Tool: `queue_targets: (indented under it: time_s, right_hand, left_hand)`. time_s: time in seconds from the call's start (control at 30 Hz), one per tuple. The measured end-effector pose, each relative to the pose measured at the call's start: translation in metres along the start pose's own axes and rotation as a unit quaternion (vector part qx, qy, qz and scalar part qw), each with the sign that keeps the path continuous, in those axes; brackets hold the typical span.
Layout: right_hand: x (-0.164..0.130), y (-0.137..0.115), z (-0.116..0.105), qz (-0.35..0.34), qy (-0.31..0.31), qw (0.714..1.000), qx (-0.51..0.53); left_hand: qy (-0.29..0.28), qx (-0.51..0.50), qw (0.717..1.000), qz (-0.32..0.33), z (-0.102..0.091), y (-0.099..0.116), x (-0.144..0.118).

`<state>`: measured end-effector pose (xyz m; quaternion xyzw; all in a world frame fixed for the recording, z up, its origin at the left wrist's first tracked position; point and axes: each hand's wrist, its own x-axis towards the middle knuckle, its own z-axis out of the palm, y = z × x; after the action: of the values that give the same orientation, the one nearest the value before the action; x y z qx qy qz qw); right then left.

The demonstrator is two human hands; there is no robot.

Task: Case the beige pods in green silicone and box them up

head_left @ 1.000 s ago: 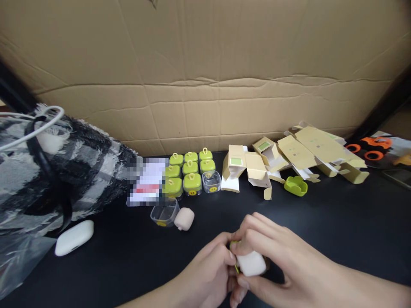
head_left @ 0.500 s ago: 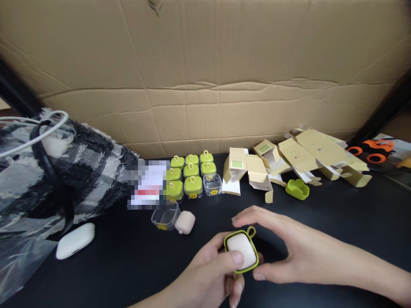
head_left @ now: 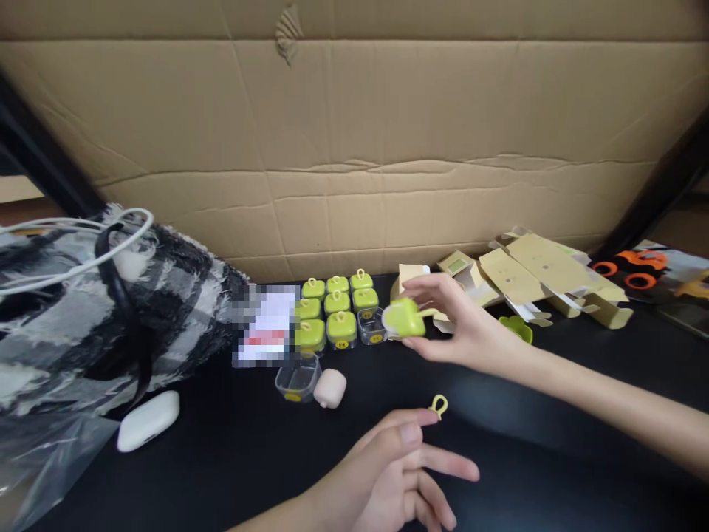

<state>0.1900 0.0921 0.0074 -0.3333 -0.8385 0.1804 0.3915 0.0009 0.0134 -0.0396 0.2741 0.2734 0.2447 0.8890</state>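
Note:
My right hand (head_left: 446, 314) is closed on a small green lid (head_left: 408, 318) with a strap loop, tilted, its pale inner side facing left. It is held just right of an open clear box (head_left: 372, 326) with a yellow label. My left hand (head_left: 396, 473) is open, fingers spread, holding nothing. By its index fingertip is a yellow-green loop (head_left: 439, 405); whether the finger touches it, I cannot tell. Rows of clear boxes with green lids (head_left: 340, 325) stand behind. In front are another open clear box (head_left: 299, 378) and a pale pink rounded piece (head_left: 331, 389).
A white rounded case (head_left: 148, 421) lies at the left by a plaid fringed cloth (head_left: 182, 310) and a plastic bag (head_left: 60, 465). Unfolded cartons (head_left: 532, 266) and a green flower-shaped piece (head_left: 518, 327) are at the right, near an orange toy vehicle (head_left: 636, 266). Cardboard (head_left: 388, 133) walls the back.
My right hand has taken the green lid from my left hand, turned it and carried it up and left towards the open clear box. My left hand has let go and spread its fingers.

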Motion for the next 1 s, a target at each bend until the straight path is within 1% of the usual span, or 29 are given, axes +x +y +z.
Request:
queue_targets:
  time_s: [0.1,0.2,0.3,0.37,0.67,0.83,1.0]
  right_hand:
    - [0.025,0.012,0.003,-0.025,-0.028,0.999,-0.032]
    - [0.035,0.016,0.011,-0.047,-0.06,0.995,-0.066]
    - [0.036,0.017,0.017,-0.055,-0.074,0.991,-0.093]
    - [0.035,0.019,0.02,-0.059,-0.083,0.989,-0.105]
    - [0.04,0.025,0.02,-0.061,-0.132,0.978,-0.152]
    - [0.039,0.023,0.019,-0.061,-0.138,0.973,-0.177]
    - [0.037,0.022,0.023,-0.061,-0.143,0.968,-0.195]
  left_hand:
    - [0.002,0.003,1.0,0.002,0.002,0.001,-0.001]
    - [-0.013,0.003,1.0,0.003,-0.001,0.0,0.0]
    - [-0.04,0.001,0.999,0.01,-0.006,-0.003,0.002]
    - [-0.048,0.003,0.999,0.012,-0.009,-0.005,0.003]
    - [-0.026,0.009,1.0,0.003,-0.007,-0.004,0.004]
    - [-0.035,0.008,0.999,0.003,-0.008,-0.004,0.004]
    - [-0.042,0.001,0.999,0.003,-0.009,-0.004,0.005]
